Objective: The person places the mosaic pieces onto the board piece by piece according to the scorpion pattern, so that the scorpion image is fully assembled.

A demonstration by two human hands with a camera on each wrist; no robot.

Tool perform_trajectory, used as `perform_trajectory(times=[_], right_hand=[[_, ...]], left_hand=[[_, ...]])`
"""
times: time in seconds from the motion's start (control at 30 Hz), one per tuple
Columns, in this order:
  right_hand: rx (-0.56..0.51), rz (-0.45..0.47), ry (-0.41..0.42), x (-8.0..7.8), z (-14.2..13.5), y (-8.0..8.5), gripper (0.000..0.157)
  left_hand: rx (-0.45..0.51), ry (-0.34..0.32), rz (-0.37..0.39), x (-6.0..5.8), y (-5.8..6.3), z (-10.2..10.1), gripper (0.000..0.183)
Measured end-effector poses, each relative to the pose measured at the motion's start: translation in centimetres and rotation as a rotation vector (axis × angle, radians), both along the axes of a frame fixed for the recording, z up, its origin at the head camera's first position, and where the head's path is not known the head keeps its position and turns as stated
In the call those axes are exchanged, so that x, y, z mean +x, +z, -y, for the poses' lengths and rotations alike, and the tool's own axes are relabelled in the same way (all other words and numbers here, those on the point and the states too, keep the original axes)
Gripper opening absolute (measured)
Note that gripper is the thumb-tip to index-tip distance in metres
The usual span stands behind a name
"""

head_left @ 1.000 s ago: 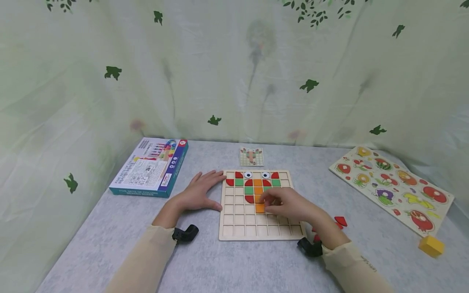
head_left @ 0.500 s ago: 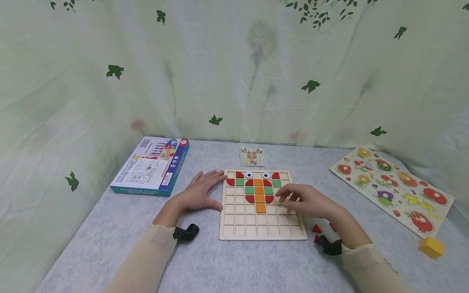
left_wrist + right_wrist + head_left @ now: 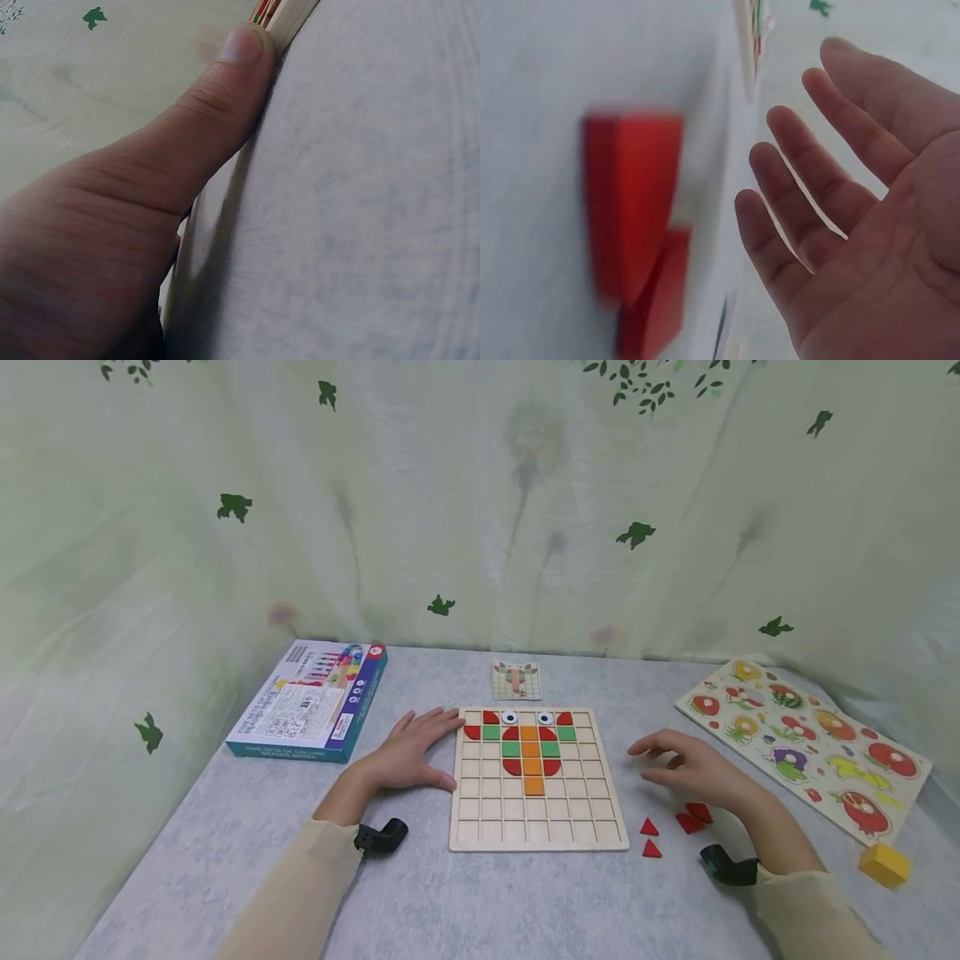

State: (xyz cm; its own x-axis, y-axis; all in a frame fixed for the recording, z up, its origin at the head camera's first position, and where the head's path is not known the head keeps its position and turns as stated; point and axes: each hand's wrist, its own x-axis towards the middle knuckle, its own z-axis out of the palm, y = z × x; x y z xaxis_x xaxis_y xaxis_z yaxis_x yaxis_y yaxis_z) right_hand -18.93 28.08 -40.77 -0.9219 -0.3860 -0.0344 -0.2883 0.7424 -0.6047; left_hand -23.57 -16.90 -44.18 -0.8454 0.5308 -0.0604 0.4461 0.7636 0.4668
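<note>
A wooden grid board (image 3: 495, 833) lies mid-table, its upper cells filled with red, green and orange tiles and two eye tiles. An orange square tile (image 3: 533, 787) is the lowest in the middle column. My left hand (image 3: 405, 752) lies spread at the board's left edge, thumb and fingertips touching it; the left wrist view shows the thumb (image 3: 202, 112) against the edge. Right of the board, my right hand (image 3: 693, 768) hovers with nothing in it, fingers relaxed. Below it lie two red quarter-round pieces (image 3: 690, 823) and two red triangles (image 3: 649, 827).
A small pattern card (image 3: 516, 681) lies behind the board. At the left is a boxed game (image 3: 307, 702). A fruit puzzle board (image 3: 806, 743) lies at the right, near a yellow block (image 3: 885, 865). A printed curtain (image 3: 480, 510) hangs behind the table.
My right hand has left the board and moved right, above the loose red pieces. A red rounded tile right of the orange column has come into view. The left hand has stayed put.
</note>
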Motion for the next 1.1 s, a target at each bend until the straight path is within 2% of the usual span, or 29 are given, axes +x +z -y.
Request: perform_trajectory(times=[0.13,0.33,0.53,0.67,0.87,1.1], right_hand=[[0.018,0.021,0.015,0.3,-1.6,-0.5,0.034],[0.049,0.093,0.054,0.9,-3.9,-0.3,0.039],[0.128,0.082,0.12,1.5,-5.3,0.0,0.054],[0.128,0.094,0.138,1.8,-5.6,0.1,0.062],[0.133,0.089,0.115,1.7,-5.3,-0.1,0.056],[0.134,-0.003,0.121,1.5,-5.0,-0.8,0.038]], left_hand=[[-0.003,0.014,0.017,0.1,0.0,0.0,0.108],[-0.01,0.015,0.025,0.0,-0.1,-0.1,0.108],[-0.014,0.019,0.025,0.0,0.0,-0.1,0.108],[-0.019,0.024,0.023,0.0,0.0,0.0,0.109],[-0.018,0.022,0.021,-0.1,0.0,0.1,0.108],[-0.007,0.016,0.02,-0.1,-0.1,0.0,0.108]])
